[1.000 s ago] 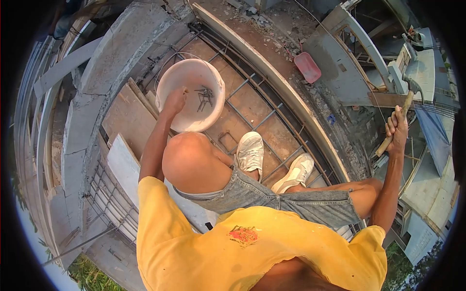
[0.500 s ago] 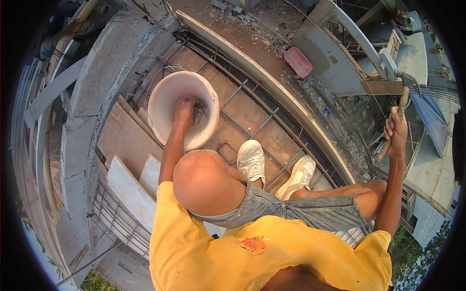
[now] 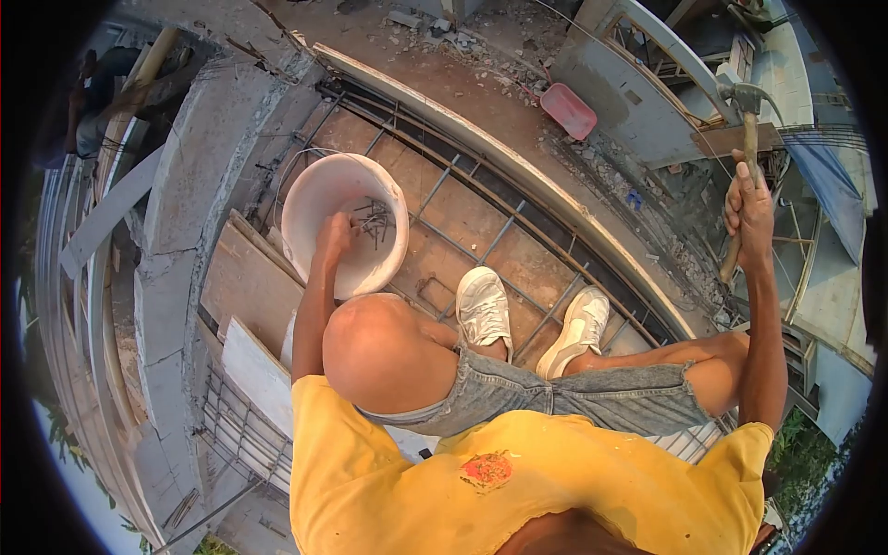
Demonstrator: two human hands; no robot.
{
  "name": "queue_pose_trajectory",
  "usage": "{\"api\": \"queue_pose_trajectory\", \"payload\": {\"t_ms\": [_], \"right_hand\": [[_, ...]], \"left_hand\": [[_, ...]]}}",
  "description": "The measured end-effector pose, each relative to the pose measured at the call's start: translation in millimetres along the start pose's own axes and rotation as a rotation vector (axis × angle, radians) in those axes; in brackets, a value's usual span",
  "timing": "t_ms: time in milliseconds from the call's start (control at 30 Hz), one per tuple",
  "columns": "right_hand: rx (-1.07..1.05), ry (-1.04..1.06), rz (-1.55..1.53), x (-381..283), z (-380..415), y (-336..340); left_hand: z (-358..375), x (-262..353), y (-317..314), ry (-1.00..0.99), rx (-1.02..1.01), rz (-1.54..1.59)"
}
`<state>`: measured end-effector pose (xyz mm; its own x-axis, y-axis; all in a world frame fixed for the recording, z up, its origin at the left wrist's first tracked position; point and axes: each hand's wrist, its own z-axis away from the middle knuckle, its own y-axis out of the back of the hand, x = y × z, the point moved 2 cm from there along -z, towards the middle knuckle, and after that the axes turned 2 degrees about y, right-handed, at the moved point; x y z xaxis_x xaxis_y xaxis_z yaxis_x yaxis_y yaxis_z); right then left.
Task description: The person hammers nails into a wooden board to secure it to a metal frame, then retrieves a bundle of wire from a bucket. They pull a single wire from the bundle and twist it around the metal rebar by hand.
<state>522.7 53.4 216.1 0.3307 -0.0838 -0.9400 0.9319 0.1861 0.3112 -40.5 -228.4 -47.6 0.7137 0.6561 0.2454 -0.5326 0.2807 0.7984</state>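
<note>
Inside the white bucket [image 3: 301,199], my left hand [image 3: 340,231] has its fingers curled together beside a pile of dark nails [image 3: 375,220]. What those fingers hold, if anything, is too small to make out. On the right, my right hand [image 3: 751,208] is wrapped round the wooden handle of a hammer [image 3: 749,120], raised with its metal head at the top. The bucket stands on the floor beside my bent knee, its wire handle lying over the far rim.
Steel rebar [image 3: 499,242] crosses the brown floor in front of my shoes [image 3: 484,307]. A long board edge [image 3: 518,166] curves behind it. Beyond lie rubble and a red wheelbarrow tray [image 3: 568,111]. Loose boards [image 3: 250,277] lie left; a person [image 3: 111,74] is at the far left.
My left hand has drawn back from the nails toward the bucket's near left side, and more nails show. My right hand and the hammer have moved slightly up and left in view.
</note>
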Motion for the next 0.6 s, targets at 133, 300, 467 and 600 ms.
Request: {"api": "queue_pose_trajectory", "payload": {"t_ms": [133,300,467,600], "right_hand": [[0.090,0.394,-0.049,-2,3,-1],[-0.028,0.265,0.003,-26,23,-32],[-0.116,0.176,-0.115,-19,43,-104],[-0.201,0.163,-0.318,-32,46,-125]], "left_hand": [[29,8,35,-0.042,0.009,0.159],[86,106,115,-0.207,-0.134,0.773],[117,229,162,-0.509,-0.306,0.736],[119,307,159,-0.590,-0.468,0.547]]}}
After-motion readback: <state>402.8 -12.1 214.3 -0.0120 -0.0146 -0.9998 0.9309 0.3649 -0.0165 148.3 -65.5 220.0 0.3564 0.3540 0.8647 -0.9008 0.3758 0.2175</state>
